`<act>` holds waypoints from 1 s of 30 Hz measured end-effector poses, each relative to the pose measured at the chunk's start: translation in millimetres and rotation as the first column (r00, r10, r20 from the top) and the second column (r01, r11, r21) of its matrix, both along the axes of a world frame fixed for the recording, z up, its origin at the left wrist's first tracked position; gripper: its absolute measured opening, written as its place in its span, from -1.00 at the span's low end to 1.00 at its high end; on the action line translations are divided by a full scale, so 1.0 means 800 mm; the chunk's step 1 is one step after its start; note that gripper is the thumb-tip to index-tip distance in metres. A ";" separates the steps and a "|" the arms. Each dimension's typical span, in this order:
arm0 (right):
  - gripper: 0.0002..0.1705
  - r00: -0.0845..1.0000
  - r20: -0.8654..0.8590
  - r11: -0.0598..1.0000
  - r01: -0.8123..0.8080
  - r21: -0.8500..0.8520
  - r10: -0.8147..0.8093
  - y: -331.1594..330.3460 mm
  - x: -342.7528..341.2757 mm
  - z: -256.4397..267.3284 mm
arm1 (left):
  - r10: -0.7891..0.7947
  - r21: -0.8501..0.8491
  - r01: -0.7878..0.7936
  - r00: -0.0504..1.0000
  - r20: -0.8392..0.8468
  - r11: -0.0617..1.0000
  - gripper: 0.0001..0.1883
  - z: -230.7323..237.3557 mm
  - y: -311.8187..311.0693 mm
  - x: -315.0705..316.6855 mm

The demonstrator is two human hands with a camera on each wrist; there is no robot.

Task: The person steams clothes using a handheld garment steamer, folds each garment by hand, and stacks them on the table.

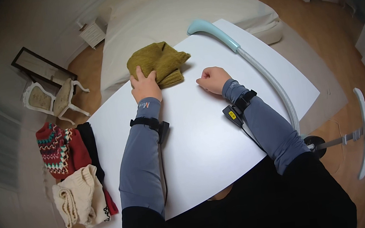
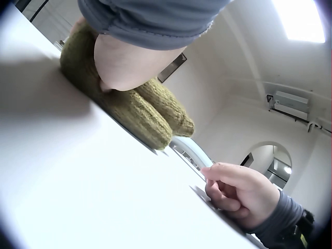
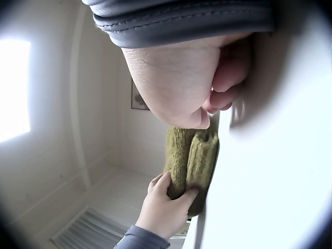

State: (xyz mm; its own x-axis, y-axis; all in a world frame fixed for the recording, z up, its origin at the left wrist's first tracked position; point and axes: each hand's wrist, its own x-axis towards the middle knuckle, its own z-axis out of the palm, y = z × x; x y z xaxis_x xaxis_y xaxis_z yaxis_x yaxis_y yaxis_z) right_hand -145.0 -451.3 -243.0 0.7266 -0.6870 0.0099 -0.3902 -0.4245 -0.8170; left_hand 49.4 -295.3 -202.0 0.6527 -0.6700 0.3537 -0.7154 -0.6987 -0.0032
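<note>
A folded olive-green knit garment (image 1: 161,63), probably a sweater, lies near the far left side of the white table (image 1: 204,139). My left hand (image 1: 145,87) rests on its near left part, fingers spread over the knit; in the right wrist view that hand (image 3: 165,207) has its thumb along the garment's side. Two thick rolled folds of the knit (image 2: 150,116) show in the left wrist view. My right hand (image 1: 214,80) is to the right of the garment, apart from it and low over the table. Its fingers are curled in toward the palm and hold nothing (image 2: 241,194).
Folded sweaters, a red patterned one (image 1: 64,151) and a cream one (image 1: 80,198), lie at the table's left edge. A garment steamer's light-blue handle (image 1: 215,34) and grey hose (image 1: 276,84) run down the right side. A bed (image 1: 186,8) stands beyond.
</note>
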 end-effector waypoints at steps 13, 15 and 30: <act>-0.72 0.984 0.176 0.992 -0.032 0.122 0.010 0.001 0.007 -0.015 | -0.057 -0.098 0.057 0.998 0.011 0.994 -0.20 0.050 0.090 0.012; -0.72 0.986 0.168 0.991 -0.039 0.126 0.017 0.003 0.006 -0.011 | -0.050 -0.102 0.058 0.996 0.077 0.993 -0.22 0.068 0.134 0.016; -0.72 0.975 0.171 0.990 -0.143 0.013 0.139 -0.005 0.009 -0.026 | 0.550 0.055 -0.550 0.835 0.025 0.833 0.09 0.205 0.552 -0.020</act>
